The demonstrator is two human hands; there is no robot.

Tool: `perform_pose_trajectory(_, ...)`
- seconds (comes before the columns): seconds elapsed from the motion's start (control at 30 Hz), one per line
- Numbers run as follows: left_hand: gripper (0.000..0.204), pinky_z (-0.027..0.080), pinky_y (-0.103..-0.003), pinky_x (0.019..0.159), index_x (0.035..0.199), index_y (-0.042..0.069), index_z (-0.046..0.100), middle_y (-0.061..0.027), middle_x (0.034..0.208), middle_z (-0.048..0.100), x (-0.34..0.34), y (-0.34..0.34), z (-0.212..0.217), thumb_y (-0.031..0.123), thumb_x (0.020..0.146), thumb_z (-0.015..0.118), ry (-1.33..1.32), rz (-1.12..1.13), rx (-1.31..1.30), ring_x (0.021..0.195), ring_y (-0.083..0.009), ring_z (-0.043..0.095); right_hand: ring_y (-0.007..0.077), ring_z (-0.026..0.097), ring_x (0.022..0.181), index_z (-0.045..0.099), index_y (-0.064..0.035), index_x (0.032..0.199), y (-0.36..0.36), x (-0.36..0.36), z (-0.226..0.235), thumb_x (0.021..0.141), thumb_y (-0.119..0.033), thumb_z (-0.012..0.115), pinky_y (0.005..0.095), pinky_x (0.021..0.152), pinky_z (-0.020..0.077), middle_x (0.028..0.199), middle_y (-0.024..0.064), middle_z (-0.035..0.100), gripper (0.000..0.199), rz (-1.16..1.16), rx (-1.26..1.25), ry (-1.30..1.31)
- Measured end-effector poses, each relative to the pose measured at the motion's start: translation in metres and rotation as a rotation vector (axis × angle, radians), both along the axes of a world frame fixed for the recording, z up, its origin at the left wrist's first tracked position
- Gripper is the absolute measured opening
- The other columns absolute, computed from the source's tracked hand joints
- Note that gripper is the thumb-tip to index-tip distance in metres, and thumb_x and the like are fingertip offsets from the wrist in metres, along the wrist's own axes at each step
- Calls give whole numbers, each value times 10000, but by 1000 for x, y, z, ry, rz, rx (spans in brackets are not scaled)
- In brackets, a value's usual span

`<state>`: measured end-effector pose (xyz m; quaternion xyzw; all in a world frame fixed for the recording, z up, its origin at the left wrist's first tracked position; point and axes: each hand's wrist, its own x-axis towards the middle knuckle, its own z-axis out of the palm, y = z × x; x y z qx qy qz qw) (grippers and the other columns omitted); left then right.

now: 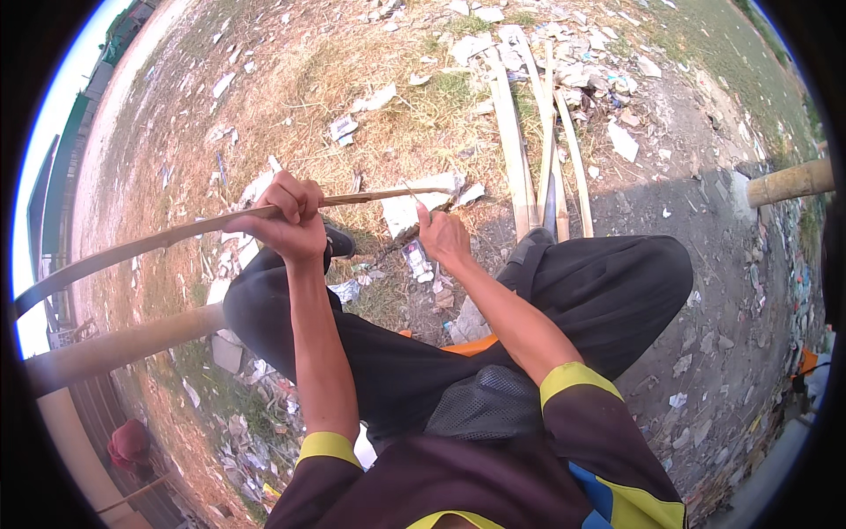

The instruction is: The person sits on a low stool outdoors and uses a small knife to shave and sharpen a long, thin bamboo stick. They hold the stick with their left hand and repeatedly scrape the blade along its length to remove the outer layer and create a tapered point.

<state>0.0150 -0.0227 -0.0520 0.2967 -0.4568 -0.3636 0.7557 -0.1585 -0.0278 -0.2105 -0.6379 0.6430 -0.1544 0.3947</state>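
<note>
A long, slightly bowed bamboo strip [167, 234] runs from the far left to just in front of me. My left hand [286, 216] is closed around it, near its right-hand part. My right hand [445, 238] is closed on a small knife, and its thin blade [411, 191] points up beside the strip's right end. Whether blade and strip touch, I cannot tell. The knife's handle is hidden in my fingers. Beyond my right foot, several split bamboo strips [508, 132] lie on the ground, some crossing each other.
Thick bamboo poles stick out at my left [132, 344] and right [793, 182]. Paper scraps [623, 141] and other litter cover dry grass and dirt. My knees are spread, in black trousers [608, 282]. A dark red rounded thing [130, 443] is at the lower left.
</note>
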Motion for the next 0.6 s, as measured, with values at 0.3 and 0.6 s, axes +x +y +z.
perform_pose_trajectory(0.3, 757, 176, -243, 400, 495, 99, 253, 13, 533, 245, -10, 1, 1, 809, 736, 152, 17, 41, 50, 407, -102, 180, 451, 599, 707, 630, 54, 695, -4, 1, -6, 925, -505, 278, 503, 691, 475, 678, 321, 577, 700, 13, 1, -41)
perform_pose_trajectory(0.6, 746, 152, -254, 418, 506, 106, 253, 18, 545, 237, -4, -3, 1, 813, 727, 172, 30, 24, 42, 414, -101, 164, 432, 610, 732, 617, 77, 682, -12, -3, -37, 934, -455, 280, 488, 704, 483, 692, 300, 595, 678, -12, 9, -3)
